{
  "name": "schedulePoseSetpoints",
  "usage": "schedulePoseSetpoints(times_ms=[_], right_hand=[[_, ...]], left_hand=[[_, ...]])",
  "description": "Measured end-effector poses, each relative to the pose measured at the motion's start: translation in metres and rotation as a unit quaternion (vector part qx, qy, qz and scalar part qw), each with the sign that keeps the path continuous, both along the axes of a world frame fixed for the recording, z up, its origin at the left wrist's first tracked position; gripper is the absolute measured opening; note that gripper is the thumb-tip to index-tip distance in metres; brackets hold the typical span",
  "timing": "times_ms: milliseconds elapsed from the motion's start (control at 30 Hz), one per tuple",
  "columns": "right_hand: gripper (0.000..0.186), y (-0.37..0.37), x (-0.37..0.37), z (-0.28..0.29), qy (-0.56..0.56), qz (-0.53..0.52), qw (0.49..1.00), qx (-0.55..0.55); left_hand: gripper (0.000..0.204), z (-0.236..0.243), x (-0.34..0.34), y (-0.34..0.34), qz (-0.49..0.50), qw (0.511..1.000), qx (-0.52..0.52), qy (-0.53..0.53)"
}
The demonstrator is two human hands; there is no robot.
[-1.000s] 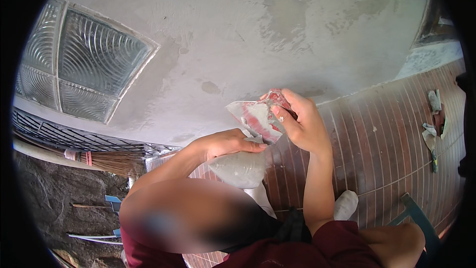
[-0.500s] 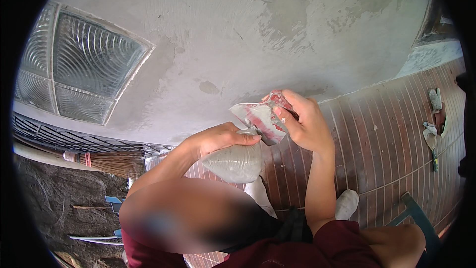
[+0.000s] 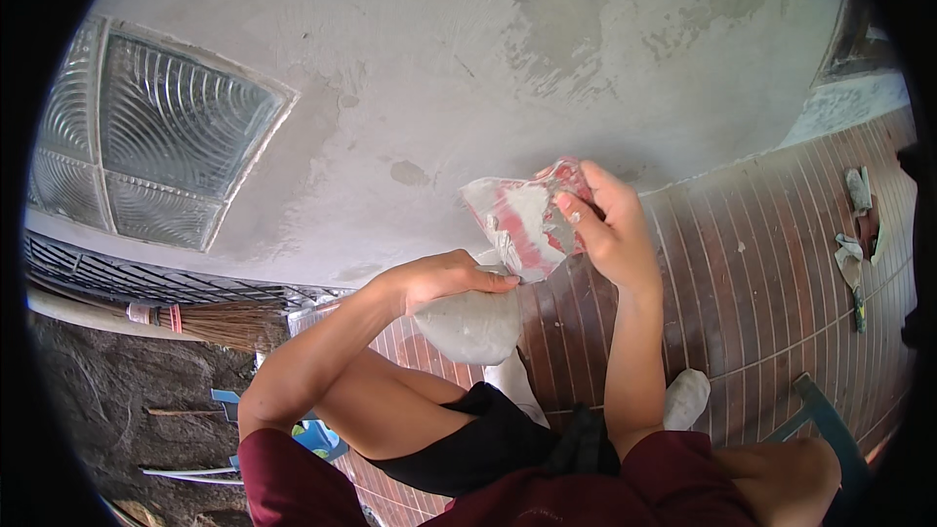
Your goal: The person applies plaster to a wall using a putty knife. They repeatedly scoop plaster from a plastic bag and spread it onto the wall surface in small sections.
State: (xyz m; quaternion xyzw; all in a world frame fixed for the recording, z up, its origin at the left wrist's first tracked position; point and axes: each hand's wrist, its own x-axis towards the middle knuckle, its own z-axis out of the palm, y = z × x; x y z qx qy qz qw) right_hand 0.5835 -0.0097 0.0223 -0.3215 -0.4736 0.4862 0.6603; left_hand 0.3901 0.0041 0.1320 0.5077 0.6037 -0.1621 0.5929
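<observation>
Because the bag (image 3: 468, 330) looks soft and full, left hand (image 3: 444, 281) clamps it near its top, thumb laid across, bulk hanging at 6 o'clock. Fingers underneath mostly hidden, can't tell how they wrap. Gripping high presumably leaves the weight to hang freely.

Right hand (image 3: 615, 244), 3 o'clock, pinches the scraper (image 3: 532, 256): thumb on near face, fingers behind. Scraper sits at centre, tilted, red face smeared with grey-white paste. Held at its far end, likely to leave the broad edge clear. Its lower corner is right by the left thumb; contact unclear.

Past the hands: sock (image 3: 686, 400) on tiled floor (image 3: 722, 293), 4 o'clock. Chair (image 3: 830, 425) further out, same direction. Paste-stained tools (image 3: 855, 254) lie at 3 o'clock, off to the side, probably to stay out from underfoot.

Broom (image 3: 210, 322) lies flat at 8 o'clock, below the grille (image 3: 166, 271). Wall (image 3: 420, 68) fills 12 o'clock, patchy grey; glass blocks (image 3: 181, 127) set into it at 10.
</observation>
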Motion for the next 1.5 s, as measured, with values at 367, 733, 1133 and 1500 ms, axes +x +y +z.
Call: schedulePoseSetpoints(times_ms=[367,733,1133,1500], right_hand=[[0.018,0.006,0.038,-0.021,0.217,-0.063,0.967,-0.116],[0.02,-0.035,0.127,-0.061,0.436,-0.148,0.878,-0.133],[0.024,-0.036,0.14,-0.088,0.549,-0.309,0.768,-0.115],[0.03,-0.025,0.12,-0.046,0.52,-0.261,0.812,-0.052]], left_hand=[[0.055,-0.009,-0.01,-0.014,-0.05,0.998,-0.034,-0.032],[0.067,-0.062,-0.064,-0.077,0.207,0.924,-0.11,-0.302],[0.062,-0.064,-0.073,-0.103,0.331,0.866,-0.19,-0.322],[0.078,-0.053,-0.064,-0.098,0.371,0.727,-0.369,-0.445]])
